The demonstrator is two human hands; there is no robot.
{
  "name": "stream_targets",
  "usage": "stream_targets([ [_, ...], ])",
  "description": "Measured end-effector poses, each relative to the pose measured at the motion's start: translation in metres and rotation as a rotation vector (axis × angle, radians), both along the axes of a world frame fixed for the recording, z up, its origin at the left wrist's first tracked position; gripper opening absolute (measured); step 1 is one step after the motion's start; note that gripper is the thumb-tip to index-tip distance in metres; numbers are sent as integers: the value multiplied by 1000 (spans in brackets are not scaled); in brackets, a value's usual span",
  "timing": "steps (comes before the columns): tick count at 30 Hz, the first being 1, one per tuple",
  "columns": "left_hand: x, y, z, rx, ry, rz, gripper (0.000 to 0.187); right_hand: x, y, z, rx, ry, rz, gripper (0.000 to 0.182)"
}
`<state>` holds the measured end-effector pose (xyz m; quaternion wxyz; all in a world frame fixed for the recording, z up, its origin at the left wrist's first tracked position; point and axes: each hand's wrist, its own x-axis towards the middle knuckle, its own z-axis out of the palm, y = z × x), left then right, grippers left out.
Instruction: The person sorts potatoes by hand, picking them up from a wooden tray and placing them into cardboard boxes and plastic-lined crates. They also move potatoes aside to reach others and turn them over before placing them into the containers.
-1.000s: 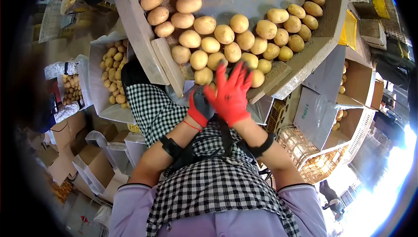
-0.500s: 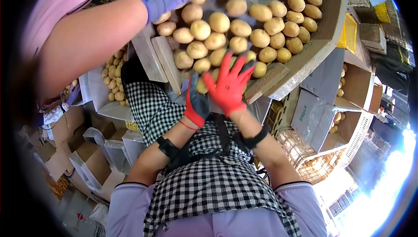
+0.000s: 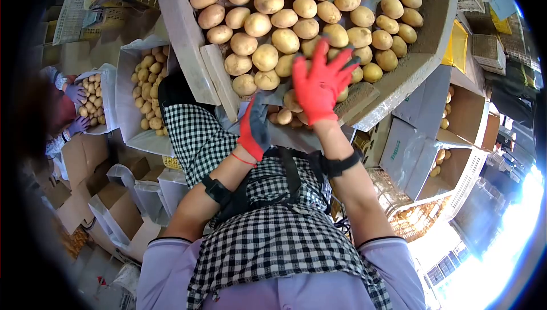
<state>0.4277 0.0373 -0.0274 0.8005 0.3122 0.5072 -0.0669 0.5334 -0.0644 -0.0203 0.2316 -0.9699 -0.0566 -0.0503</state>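
Note:
Many potatoes (image 3: 265, 57) lie on a sorting table with a raised wooden rim (image 3: 424, 73). My right hand (image 3: 322, 88), in a red glove with dark fingertips, lies palm down over the potatoes near the table's front gap. Its fingers are spread and touch several of them. On the left side of that gap stands my left hand (image 3: 255, 127), in a red and grey glove, seen edge-on. It is open, fingers stretched out, with nothing visible in it. Between my hands, lower potatoes (image 3: 285, 116) show in the gap, partly hidden by the right hand.
A short wooden board (image 3: 219, 82) borders the gap on the left. Farther left stands a lined box of potatoes (image 3: 128, 82), and beyond it a co-worker's gloved hand (image 3: 75, 92) by another potato box. Cardboard boxes (image 3: 410, 156) and a wicker basket (image 3: 419, 219) stand to the right.
The co-worker's purple-gloved arm has left the table at upper left. My right hand has moved forward and right over the potatoes; potatoes now show in the gap. My left hand has barely moved.

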Motion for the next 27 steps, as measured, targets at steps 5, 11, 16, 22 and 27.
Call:
stream_targets([
  [5, -9, 1, -40, -283, -422, 222, 59, -75, -5, -6, -77, 192, 307, 84],
  [11, -6, 12, -42, -204, -297, 268, 63, -27, 4, -13, -222, -39, 163, 76],
  [16, -35, 7, -69, 96, -344, 46, 39, -1, -3, -30, 118, -36, -29, 87],
  [22, -14, 0, -55, 113, -228, 296, 60, -40, 11, -2, -52, 81, 308, 87],
  [27, -2, 14, -23, -292, -178, 262, 77, 22, 5, -5, 52, -24, -80, 83],
])
